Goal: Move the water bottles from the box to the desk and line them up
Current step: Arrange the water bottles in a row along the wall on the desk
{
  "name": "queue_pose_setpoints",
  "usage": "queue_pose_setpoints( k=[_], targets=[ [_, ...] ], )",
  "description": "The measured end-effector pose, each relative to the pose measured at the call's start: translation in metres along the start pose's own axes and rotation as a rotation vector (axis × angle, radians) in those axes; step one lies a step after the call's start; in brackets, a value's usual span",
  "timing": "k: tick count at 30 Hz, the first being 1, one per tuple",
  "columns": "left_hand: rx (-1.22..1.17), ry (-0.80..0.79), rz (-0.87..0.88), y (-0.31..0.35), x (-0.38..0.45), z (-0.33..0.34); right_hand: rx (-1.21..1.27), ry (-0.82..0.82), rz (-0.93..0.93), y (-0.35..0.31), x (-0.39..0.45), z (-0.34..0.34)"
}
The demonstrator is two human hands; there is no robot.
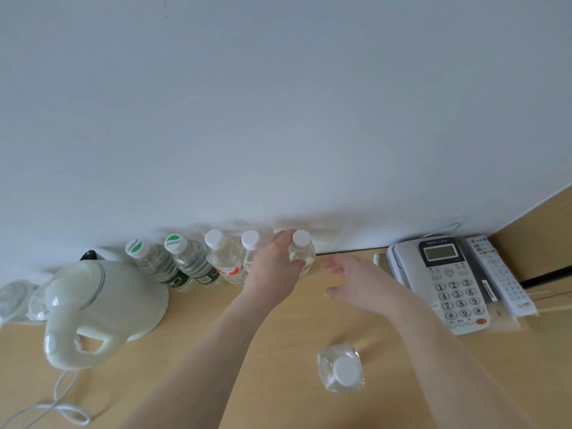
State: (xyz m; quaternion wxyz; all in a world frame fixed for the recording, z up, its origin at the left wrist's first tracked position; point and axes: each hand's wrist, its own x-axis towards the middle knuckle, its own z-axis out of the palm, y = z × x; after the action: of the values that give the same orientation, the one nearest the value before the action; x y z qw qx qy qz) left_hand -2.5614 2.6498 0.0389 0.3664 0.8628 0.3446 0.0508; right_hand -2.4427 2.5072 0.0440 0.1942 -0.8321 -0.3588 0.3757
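Observation:
Several clear water bottles stand in a row against the white wall on the wooden desk (198,342): two with green-and-white caps (154,261) (190,260), then two with white caps (224,258) (248,250). My left hand (272,267) grips a white-capped bottle (303,252) at the right end of the row, upright on the desk. My right hand (356,280) hovers just right of it, fingers relaxed and holding nothing. Another white-capped bottle (340,370) stands alone near the desk's front, seen from above. The box is out of view.
A white electric kettle (102,308) with its cord (49,407) sits at the left, beside wrapped cups (18,300). A grey desk telephone (448,280) and a white remote control (498,274) lie at the right, next to a wooden side panel (535,230).

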Motion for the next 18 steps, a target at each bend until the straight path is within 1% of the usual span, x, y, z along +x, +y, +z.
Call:
queue_pose_setpoints(
  k=[4,8,13,18],
  targets=[
    [0.063,0.013,-0.026,0.002,0.001,0.005,0.004,-0.01,0.005,0.001,-0.001,0.002],
    [0.07,0.029,-0.05,0.003,-0.003,0.01,0.027,-0.02,0.011,0.003,-0.006,0.006],
    [0.039,0.128,-0.004,-0.001,-0.013,0.012,0.028,-0.036,0.027,0.01,-0.016,0.012],
    [0.052,0.161,0.068,-0.005,-0.031,0.013,0.062,-0.053,0.05,0.021,-0.03,0.022]
  ],
)
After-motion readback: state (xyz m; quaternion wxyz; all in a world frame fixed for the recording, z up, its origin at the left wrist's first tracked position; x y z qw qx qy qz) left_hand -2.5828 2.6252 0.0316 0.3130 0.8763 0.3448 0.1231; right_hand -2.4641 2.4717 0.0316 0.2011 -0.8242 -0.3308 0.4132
